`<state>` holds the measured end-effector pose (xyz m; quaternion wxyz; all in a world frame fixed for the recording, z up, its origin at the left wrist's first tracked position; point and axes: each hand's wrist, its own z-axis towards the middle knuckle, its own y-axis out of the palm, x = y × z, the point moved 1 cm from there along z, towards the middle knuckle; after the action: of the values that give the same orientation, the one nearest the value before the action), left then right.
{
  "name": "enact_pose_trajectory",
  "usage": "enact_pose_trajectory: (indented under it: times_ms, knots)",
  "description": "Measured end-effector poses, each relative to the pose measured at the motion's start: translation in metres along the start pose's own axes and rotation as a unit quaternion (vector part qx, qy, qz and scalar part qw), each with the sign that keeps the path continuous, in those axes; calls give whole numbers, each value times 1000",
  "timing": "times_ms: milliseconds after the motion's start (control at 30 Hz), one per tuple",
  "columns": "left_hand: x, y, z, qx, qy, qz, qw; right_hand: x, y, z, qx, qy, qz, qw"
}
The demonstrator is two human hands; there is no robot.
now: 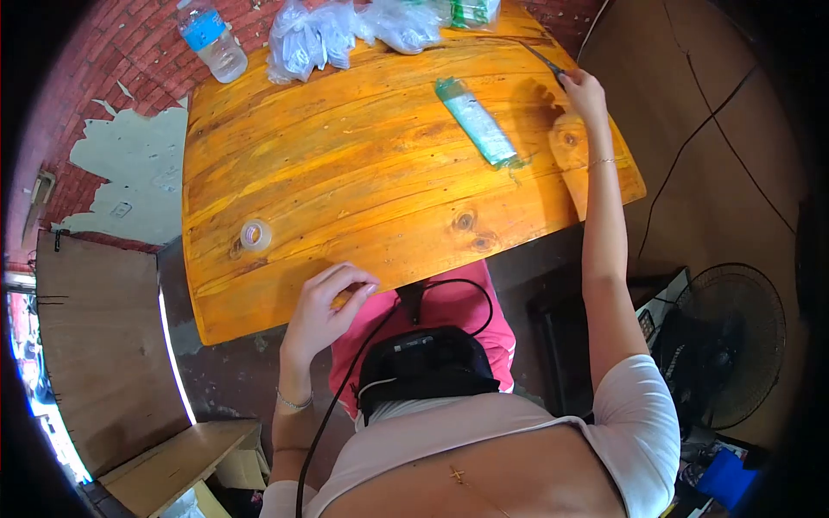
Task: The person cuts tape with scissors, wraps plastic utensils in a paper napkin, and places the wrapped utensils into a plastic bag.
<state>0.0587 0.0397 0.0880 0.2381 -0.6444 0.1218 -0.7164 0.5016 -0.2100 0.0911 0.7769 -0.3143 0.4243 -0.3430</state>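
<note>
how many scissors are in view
1: the scissors in the right hand, near the right edge of the table. Any behind or inside the plastic bags would be hidden.

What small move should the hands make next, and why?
Perhaps the right hand should bring the scissors toward the green-ended packet: it appears to grip their handle end, and the packet lies nearby on the table, with the left hand apparently empty.

Right hand (585, 95) holds scissors (544, 60) at far right of wooden table (363, 155). Left hand (321, 312) loosely curled at near edge, tape roll (263, 238) beyond. Green-ended packet (477, 123) right of centre; bottle (213, 43) far left.
</note>
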Motion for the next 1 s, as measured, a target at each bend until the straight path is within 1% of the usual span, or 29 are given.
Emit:
enact_pose_trajectory:
  times_ms: [33, 67, 100, 133, 167, 200, 233, 267, 300, 367, 400, 433, 467, 533, 567, 600, 667, 700, 800, 867, 900, 1000]
  knots:
    - [-4, -5, -1, 63, 9, 53, 997, 8, -8, 7, -2, 34, 16, 999]
    - [-13, -13, -4, 125, 17, 106, 986, 27, -8, 17, 9, 27, 29, 999]
    - [-20, -24, -7, 187, 23, 159, 969, 41, -9, 22, 2, 30, 13, 999]
    - [-26, -40, -8, 246, 13, 219, 944, 43, -11, 25, -8, 31, -2, 999]
    - [-31, -56, -8, 305, 0, 280, 910, 45, -12, 24, 1, 14, 25, 1000]
    - [-35, -66, -7, 291, -4, 320, 902, 39, -11, 20, 7, -6, 57, 998]
    - [-39, -76, -8, 276, -12, 360, 891, 32, -7, 17, -17, -14, 82, 996]
    - [-43, -84, -10, 259, -21, 401, 879, 5, -10, 0, -49, -25, 132, 990]
    - [-54, -86, -13, 246, -33, 406, 880, -4, -1, -9, -59, -68, 186, 978]
    - [-66, -86, -14, 267, -63, 284, 919, -69, -11, -63, -53, -173, 198, 963]
    - [-69, -85, -14, 275, -76, 219, 933, -101, -15, -91, -113, -150, 248, 950]
    - [-71, -85, -15, 283, -71, 245, 925, -131, -20, -121, -170, -91, 291, 937]
    - [-73, -83, -15, 287, -56, 245, 924, -154, -21, -148, -202, -105, 327, 917]
    - [-74, -78, -15, 292, -22, 247, 924, -196, -27, -190, -250, -170, 361, 882]
    - [-71, -77, -15, 282, -23, 241, 929, -208, -24, -205, -273, -187, 375, 866]
    - [-67, -72, -18, 285, -21, 169, 943, -218, -20, -219, -295, -203, 389, 849]
    - [-56, -57, -21, 289, -10, 22, 957, -233, -18, -241, -351, -181, 427, 813]
    - [-48, -46, -24, 285, -5, -76, 955, -241, -20, -251, -351, -163, 459, 799]
    - [-32, -23, -26, 286, 129, -37, 949, -255, -31, -265, -351, -123, 545, 752]
    - [-23, -10, -26, 282, 154, -118, 940, -258, -42, -267, -356, -76, 601, 711]
    - [-18, -8, -25, 284, 153, -112, 940, -258, -46, -267, -370, -69, 603, 703]
    - [-6, -5, -22, 288, 197, 0, 937, -253, -49, -270, -366, -57, 607, 703]
